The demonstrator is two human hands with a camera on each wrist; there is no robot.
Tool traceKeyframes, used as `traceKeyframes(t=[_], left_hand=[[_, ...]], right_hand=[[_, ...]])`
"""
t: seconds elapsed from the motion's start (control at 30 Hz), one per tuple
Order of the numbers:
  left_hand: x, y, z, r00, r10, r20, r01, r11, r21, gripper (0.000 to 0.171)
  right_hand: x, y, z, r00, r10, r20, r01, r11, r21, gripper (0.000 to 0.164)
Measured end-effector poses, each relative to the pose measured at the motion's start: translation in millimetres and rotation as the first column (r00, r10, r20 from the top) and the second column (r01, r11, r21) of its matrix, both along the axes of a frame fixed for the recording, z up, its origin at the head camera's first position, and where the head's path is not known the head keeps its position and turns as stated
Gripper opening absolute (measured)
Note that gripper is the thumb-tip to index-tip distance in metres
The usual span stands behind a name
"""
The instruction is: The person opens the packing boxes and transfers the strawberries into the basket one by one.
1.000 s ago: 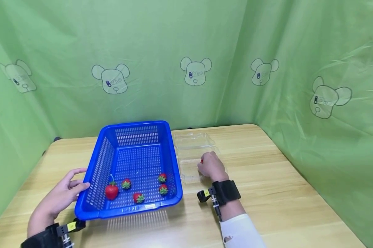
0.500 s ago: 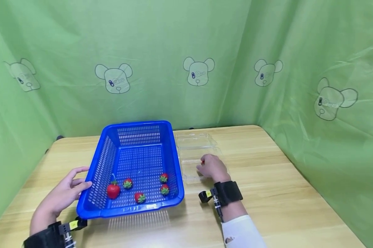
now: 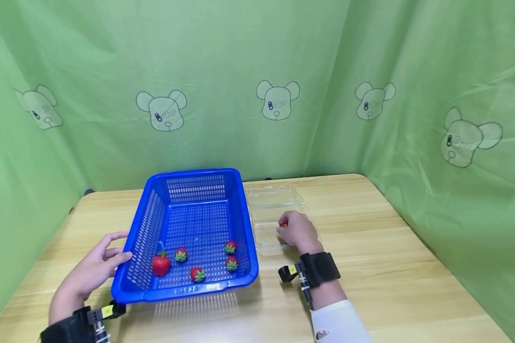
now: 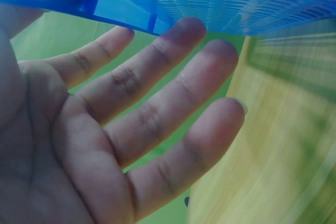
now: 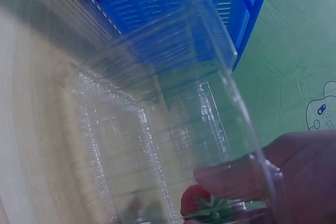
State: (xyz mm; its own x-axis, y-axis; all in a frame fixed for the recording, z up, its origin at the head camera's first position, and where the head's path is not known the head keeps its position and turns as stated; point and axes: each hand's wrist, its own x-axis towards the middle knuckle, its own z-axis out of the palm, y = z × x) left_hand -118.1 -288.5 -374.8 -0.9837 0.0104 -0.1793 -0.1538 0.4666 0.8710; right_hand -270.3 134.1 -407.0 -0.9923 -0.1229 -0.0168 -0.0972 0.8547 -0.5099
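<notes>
A blue plastic basket (image 3: pixel 250 247) with slotted walls holds several strawberries, grouped toward its near end. My left hand (image 3: pixel 95 264) is at the basket's left rim. Its thumb touches the rim, and the fairly straight fingers (image 4: pixel 152 121) lie spread below the rim in the left wrist view. To the basket's right lies a clear plastic clamshell box (image 3: pixel 266 240), its lid folded back. Low over this box, my right hand (image 3: pixel 299 231) pinches a strawberry (image 5: pixel 195 199) between thumb and fingers. In the right wrist view, clear plastic partly covers the hand, and the strawberry's lower part is cut off.
All stands on a light wooden table (image 3: pixel 381 267). Green curtains (image 3: pixel 223 52) with printed bear heads close off the back and sides. One strawberry (image 3: pixel 161 265) in the basket is larger than the others. Each wrist wears a black strap with a small camera.
The whole head view has shifted slightly, so things sit a little farther right. A bit more red of the strawberry shows at my right fingertips. My left hand stays at the basket rim.
</notes>
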Motion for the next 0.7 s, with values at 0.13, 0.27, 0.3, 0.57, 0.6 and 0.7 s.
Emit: traceKeyframes(t=[0.13, 0.27, 0.3, 0.57, 0.6, 0.7], left_hand=[[-1.7, 0.0, -0.2, 1.0, 0.005, 0.014, -0.005, 1.0, -0.006, 0.057], [-0.2, -1.1, -0.3, 1.0, 0.004, 0.01, -0.004, 1.0, -0.008, 0.057], [0.2, -1.0, -0.2, 1.0, 0.003, 0.009, -0.003, 1.0, -0.006, 0.057], [1.0, 1.0, 4.3, 1.0, -0.005, -0.001, 0.005, 1.0, -0.002, 0.055], [1.3, 1.3, 4.5, 1.0, -0.006, -0.002, 0.006, 1.0, -0.002, 0.055], [1.8, 2.9, 4.1, 1.0, -0.007, -0.001, 0.007, 1.0, 0.005, 0.054]], right_hand=[[-0.9, 1.4, -0.5, 1.0, 0.007, -0.022, -0.007, 1.0, -0.016, 0.009], [-1.0, 0.3, -0.4, 0.999, 0.027, -0.033, -0.027, 0.999, -0.019, 0.009], [-0.9, 0.2, 0.0, 0.999, 0.029, -0.034, -0.03, 0.999, -0.02, 0.009], [1.5, -0.9, 5.1, 0.998, 0.035, -0.052, -0.038, 0.998, -0.055, 0.012], [2.1, -0.9, 5.8, 0.998, 0.039, -0.054, -0.043, 0.997, -0.063, 0.012], [3.7, 0.3, 7.7, 0.997, 0.046, -0.066, -0.051, 0.996, -0.07, 0.012]])
